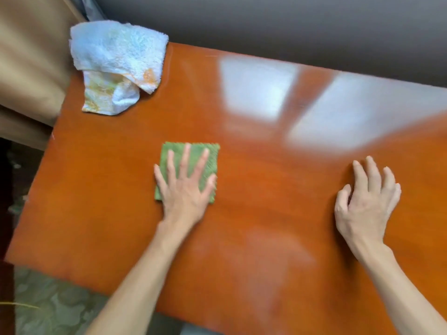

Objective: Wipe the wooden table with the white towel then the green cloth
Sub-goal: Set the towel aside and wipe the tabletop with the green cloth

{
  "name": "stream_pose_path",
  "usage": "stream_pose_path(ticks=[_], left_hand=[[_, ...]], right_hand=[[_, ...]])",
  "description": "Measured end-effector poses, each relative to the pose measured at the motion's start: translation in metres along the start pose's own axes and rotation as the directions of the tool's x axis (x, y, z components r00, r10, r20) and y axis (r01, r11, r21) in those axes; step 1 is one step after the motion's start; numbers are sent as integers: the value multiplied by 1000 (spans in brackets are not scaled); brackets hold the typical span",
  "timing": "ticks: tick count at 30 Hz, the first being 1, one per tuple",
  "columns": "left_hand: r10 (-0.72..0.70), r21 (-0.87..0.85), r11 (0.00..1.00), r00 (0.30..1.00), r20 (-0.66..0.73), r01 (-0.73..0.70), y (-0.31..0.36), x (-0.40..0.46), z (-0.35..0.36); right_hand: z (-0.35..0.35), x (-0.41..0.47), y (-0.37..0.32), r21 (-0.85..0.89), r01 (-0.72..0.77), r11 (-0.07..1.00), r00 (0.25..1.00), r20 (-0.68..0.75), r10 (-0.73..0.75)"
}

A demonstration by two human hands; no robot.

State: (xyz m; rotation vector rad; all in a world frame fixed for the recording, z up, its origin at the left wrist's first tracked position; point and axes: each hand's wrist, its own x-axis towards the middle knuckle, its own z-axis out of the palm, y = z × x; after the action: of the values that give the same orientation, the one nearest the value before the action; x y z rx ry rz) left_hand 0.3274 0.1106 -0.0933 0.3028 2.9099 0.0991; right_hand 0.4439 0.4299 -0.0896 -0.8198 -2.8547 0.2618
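A glossy orange-brown wooden table (254, 213) fills most of the view. A folded green cloth (210, 155) lies flat on its left-middle part. My left hand (185, 187) presses down on the cloth with fingers spread flat. My right hand (367, 201) rests on the bare wood further right, fingers loosely curled and holding nothing. A crumpled white towel (116, 61) with orange-yellow marks sits at the table's far left corner, apart from both hands.
A tan upholstered seat (26, 68) stands beyond the left edge of the table. A grey wall (290, 25) runs along the far edge. Patterned green floor (53, 308) shows below the near left corner. Window light reflects on the far right wood.
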Motion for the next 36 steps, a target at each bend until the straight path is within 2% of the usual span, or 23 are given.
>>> stream_pose_path(ticks=[4, 8, 11, 14, 19, 21, 23, 26, 29, 31, 34, 36], left_hand=[[-150, -46, 987, 988, 28, 151, -74, 67, -25], [-177, -65, 982, 984, -2, 177, -59, 106, -30], [-16, -41, 999, 999, -40, 15, -23, 107, -24], [173, -18, 985, 984, -37, -174, -4, 95, -17], [344, 13, 939, 939, -21, -343, -46, 58, -14], [299, 6, 954, 954, -14, -299, -84, 50, -16], [191, 7, 982, 981, -23, -191, -133, 50, -21], [-51, 10, 999, 998, -36, 52, -217, 60, -31], [-321, -65, 946, 946, -38, 318, -277, 69, -43], [-397, -145, 911, 917, -50, 386, -283, 69, -45], [-430, -96, 902, 897, -101, 421, -257, 61, -37], [-394, -64, 919, 915, -83, 389, -224, 49, -29]], right_hand=[[16, 0, -102, 135, 88, 987, 996, 14, -91], [42, 6, -191, 167, 201, 965, 976, 53, -212], [60, 5, -219, 114, 229, 967, 967, 85, -239], [69, 3, -220, 36, 238, 971, 969, 54, -240], [68, 3, -221, 21, 232, 973, 972, 37, -232], [67, 4, -222, 25, 229, 973, 973, 37, -230], [66, 4, -222, 35, 225, 974, 974, 30, -226], [66, 4, -223, 34, 235, 971, 972, 12, -236], [67, 4, -223, 29, 234, 972, 972, 7, -235], [67, 4, -223, 30, 230, 973, 973, 7, -230], [67, 3, -223, 28, 234, 972, 972, 5, -234], [66, 3, -223, 29, 235, 972, 972, -1, -235]])
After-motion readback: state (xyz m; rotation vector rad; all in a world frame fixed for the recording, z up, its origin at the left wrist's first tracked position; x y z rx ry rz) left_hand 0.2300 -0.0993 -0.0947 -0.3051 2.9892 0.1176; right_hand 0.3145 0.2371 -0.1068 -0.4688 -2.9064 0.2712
